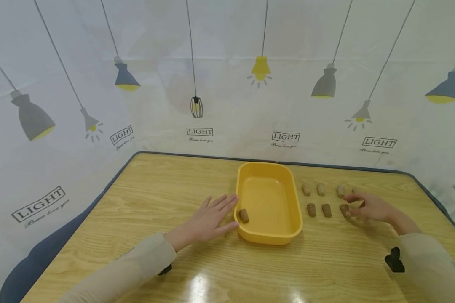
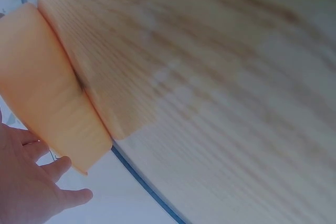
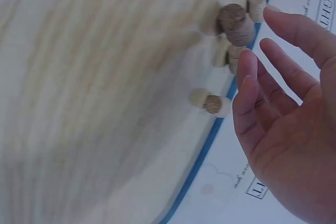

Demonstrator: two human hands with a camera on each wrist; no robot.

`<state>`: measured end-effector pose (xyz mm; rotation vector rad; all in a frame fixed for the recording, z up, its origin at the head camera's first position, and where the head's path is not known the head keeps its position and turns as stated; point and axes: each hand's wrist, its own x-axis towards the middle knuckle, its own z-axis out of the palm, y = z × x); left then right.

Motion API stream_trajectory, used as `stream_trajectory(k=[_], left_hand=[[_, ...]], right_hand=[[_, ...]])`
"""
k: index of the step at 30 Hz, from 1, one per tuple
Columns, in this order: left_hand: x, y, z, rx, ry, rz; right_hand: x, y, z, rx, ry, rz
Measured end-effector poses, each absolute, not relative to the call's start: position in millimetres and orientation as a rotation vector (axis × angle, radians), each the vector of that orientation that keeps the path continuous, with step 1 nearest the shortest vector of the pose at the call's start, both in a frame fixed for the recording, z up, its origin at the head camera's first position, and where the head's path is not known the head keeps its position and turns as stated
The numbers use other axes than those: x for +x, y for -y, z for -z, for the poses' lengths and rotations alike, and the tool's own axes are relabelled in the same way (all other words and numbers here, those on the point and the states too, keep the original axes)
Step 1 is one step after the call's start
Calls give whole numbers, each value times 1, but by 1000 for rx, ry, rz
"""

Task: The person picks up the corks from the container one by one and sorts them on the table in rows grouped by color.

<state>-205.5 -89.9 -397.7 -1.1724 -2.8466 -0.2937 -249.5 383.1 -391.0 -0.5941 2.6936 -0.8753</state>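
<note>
A yellow plastic tub stands on the table with one cork stopper lying inside at its left. My left hand rests its straight, spread fingertips at the tub's left rim; the left wrist view shows the same hand beside the tub's outer wall. To the right of the tub, my right hand reaches over the corks with thumb and forefinger apart, around the right-hand cork of the front row. In the right wrist view a gap separates the thumb from the fingers, with a cork beyond it.
Several more corks stand in two rows, among them a front one and a back one. Another back cork is partly behind the right hand. Behind the wooden table hangs a lamp-printed cloth.
</note>
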Motion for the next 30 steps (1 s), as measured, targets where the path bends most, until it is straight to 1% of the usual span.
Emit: stream_trajectory(k=[3, 6, 12, 18, 23, 30], left_hand=[[-206, 90, 398, -1171, 2849, 299], [-205, 90, 397, -1174, 2848, 308], [-206, 90, 399, -1177, 2837, 318], [-206, 90, 399, -1170, 2842, 318], [-207, 90, 399, -1166, 2854, 307], [-206, 90, 398, -1175, 2844, 318]], right_hand=[[-250, -378, 381, -583, -2714, 902], [-252, -365, 366, -640, -2740, 904], [-264, -324, 335, -766, -2763, 903], [-280, -274, 309, -822, -2761, 868], [-291, -236, 298, -895, -2721, 865], [-306, -198, 297, -926, -2550, 914]])
